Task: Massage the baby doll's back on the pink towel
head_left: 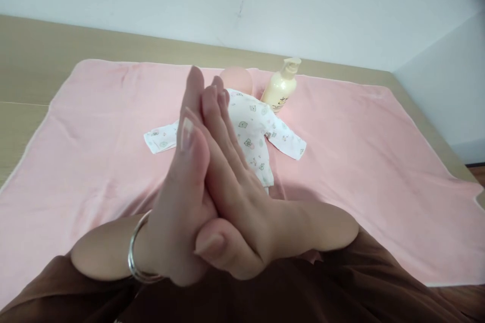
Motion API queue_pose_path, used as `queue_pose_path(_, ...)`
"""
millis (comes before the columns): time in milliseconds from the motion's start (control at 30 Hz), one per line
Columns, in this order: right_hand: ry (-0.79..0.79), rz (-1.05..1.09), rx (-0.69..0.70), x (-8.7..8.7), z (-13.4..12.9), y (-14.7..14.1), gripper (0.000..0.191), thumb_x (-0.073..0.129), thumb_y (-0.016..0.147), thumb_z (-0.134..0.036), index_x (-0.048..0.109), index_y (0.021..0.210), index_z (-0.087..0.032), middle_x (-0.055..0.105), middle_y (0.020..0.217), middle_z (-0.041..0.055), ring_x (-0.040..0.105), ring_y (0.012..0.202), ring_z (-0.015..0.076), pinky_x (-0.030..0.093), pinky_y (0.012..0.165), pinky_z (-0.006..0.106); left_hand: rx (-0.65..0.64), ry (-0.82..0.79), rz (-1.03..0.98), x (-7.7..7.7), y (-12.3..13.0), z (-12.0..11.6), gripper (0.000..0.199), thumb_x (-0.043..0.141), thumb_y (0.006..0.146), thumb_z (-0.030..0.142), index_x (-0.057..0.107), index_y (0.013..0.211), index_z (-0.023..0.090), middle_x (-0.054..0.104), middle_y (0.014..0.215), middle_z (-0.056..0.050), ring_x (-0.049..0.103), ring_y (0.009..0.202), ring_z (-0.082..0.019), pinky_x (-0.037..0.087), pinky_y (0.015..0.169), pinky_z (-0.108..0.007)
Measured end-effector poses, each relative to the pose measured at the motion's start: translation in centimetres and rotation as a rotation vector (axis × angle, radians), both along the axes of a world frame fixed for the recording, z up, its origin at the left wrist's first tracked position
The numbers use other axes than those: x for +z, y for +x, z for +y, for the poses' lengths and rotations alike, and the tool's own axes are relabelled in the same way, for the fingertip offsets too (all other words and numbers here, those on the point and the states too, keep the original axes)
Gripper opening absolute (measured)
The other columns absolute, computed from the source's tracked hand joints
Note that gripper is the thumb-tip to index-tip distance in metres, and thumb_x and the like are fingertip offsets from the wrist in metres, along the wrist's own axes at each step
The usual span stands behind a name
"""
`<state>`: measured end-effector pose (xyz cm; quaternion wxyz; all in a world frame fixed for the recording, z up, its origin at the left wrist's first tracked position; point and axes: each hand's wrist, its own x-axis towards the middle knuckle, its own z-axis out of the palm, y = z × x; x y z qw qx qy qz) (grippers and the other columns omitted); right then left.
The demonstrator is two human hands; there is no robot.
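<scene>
My left hand (172,197), with a silver bangle (132,252) at its wrist, is pressed palm to palm against my right hand (242,202). Fingers on both hands are stretched out and point forward; the palms are hidden where they meet. Nothing shows between them. Beyond them lies a small white baby shirt (252,133) with printed animal faces, its sleeves spread, partly covered by my hands. At its neck end is a smooth, round, pinkish shape (238,78), like a doll's head. A cream pump bottle (280,88) stands beside it, slightly tilted in view.
A pink blanket (364,161) is spread over a light wooden table (49,35), under the shirt and bottle. Behind the table rises a white wall (151,0) with a crack in it. Brown clothing (227,298) covers my lap.
</scene>
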<state>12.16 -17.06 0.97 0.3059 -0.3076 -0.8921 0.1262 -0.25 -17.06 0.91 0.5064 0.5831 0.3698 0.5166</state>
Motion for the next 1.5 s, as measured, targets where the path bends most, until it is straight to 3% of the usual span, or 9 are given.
queue_pose_path(133, -0.171, -0.064, 0.023, -0.2, -0.4, 0.0, 0.082, 0.029, 0.107, -0.057, 0.015, 0.161, 0.004, 0.013, 0.173, 0.0195, -0.012, 0.161, 0.0202, 0.012, 0.139, 0.042, 0.207, -0.082, -0.265, 0.5, 0.6, 3.4, 0.062, 0.02, 0.108, 0.05, 0.014, 0.165, 0.028, 0.033, 0.17, 0.004, 0.026, 0.161, -0.009, 0.023, 0.137, -0.032)
queue_pose_path(300, -0.224, -0.062, 0.072, -0.1, -0.6, 1.3, 0.065, 0.035, 0.11, -0.045, 0.028, 0.16, -0.004, 0.03, 0.169, 0.0182, 0.016, 0.163, 0.0213, 0.033, 0.133, 0.046, 0.328, -0.196, -0.303, -0.5, 0.7, 8.7, 0.062, 0.03, 0.106, 0.041, 0.02, 0.163, 0.019, 0.033, 0.171, -0.007, 0.027, 0.161, -0.013, 0.024, 0.137, -0.039)
queue_pose_path(400, -0.236, -0.184, 0.069, -0.3, 1.4, 2.7, 0.056, 0.036, 0.11, -0.043, 0.038, 0.159, -0.015, 0.039, 0.166, 0.0114, 0.029, 0.16, 0.0237, 0.035, 0.131, 0.051, 0.425, -0.258, -0.15, -2.9, 0.3, 12.1, 0.047, 0.032, 0.105, 0.042, 0.044, 0.147, 0.025, 0.049, 0.161, -0.001, 0.041, 0.153, -0.012, 0.032, 0.133, -0.033)
queue_pose_path(567, -0.17, -0.516, -0.256, -2.1, 4.1, 2.9, 0.062, 0.043, 0.105, -0.031, 0.035, 0.161, -0.004, 0.026, 0.17, 0.0208, 0.015, 0.161, 0.0412, 0.023, 0.131, 0.066, 0.355, -0.088, 0.308, -7.2, 0.0, 15.3, 0.039, 0.031, 0.103, 0.037, 0.065, 0.114, 0.024, 0.071, 0.131, -0.005, 0.065, 0.125, -0.017, 0.051, 0.112, -0.033)
queue_pose_path(833, -0.13, -0.678, -0.223, -5.3, 6.0, 1.4, 0.059, 0.032, 0.104, -0.019, 0.035, 0.16, 0.001, 0.026, 0.17, 0.0208, 0.018, 0.161, 0.0381, 0.023, 0.133, 0.06, 0.385, -0.006, 0.723, -11.2, -0.7, 16.9, 0.034, 0.041, 0.095, 0.034, 0.071, 0.106, 0.022, 0.077, 0.119, -0.006, 0.068, 0.11, -0.021, 0.053, 0.102, -0.033)
queue_pose_path(1067, -0.204, -0.635, -0.225, -6.0, 7.8, 1.3, 0.062, 0.032, 0.107, -0.028, 0.029, 0.162, 0.001, 0.021, 0.172, 0.0186, 0.013, 0.163, 0.0354, 0.019, 0.134, 0.059, 0.341, 0.025, 0.81, -10.6, -1.2, 17.2, 0.032, 0.042, 0.09, 0.029, 0.074, 0.091, 0.021, 0.078, 0.107, -0.007, 0.068, 0.101, -0.022, 0.052, 0.094, -0.035)
queue_pose_path(1233, -0.294, -0.513, -0.416, -6.9, 10.2, 1.6, 0.068, 0.032, 0.108, -0.038, 0.022, 0.163, 0.001, 0.012, 0.174, 0.0176, 0.01, 0.164, 0.03, 0.014, 0.136, 0.055, 0.145, -0.015, 1.035, -8.8, -2.4, 17.4, 0.035, 0.039, 0.092, 0.037, 0.065, 0.077, 0.019, 0.075, 0.091, -0.01, 0.064, 0.085, -0.024, 0.05, 0.084, -0.038)
queue_pose_path(1367, -0.333, -0.515, -0.591, -7.2, 9.6, 1.4, 0.075, 0.034, 0.109, -0.044, 0.018, 0.163, 0.006, 0.012, 0.172, 0.0238, 0.012, 0.163, 0.0353, 0.017, 0.134, 0.058, 0.053, -0.053, 1.14, -8.2, -3.3, 17.2, 0.039, 0.035, 0.095, 0.044, 0.066, 0.091, 0.02, 0.074, 0.11, -0.012, 0.066, 0.096, -0.028, 0.051, 0.086, -0.041)
queue_pose_path(1500, -0.204, -0.539, -0.483, -7.1, 7.5, 0.5, 0.062, 0.029, 0.108, -0.029, 0.029, 0.162, 0.001, 0.024, 0.171, 0.0197, 0.019, 0.162, 0.035, 0.012, 0.134, 0.059, 0.022, -0.078, 1.185, -8.2, -3.3, 17.2, 0.047, 0.032, 0.097, 0.047, 0.067, 0.104, 0.018, 0.073, 0.12, -0.015, 0.067, 0.105, -0.031, 0.051, 0.09, -0.042)
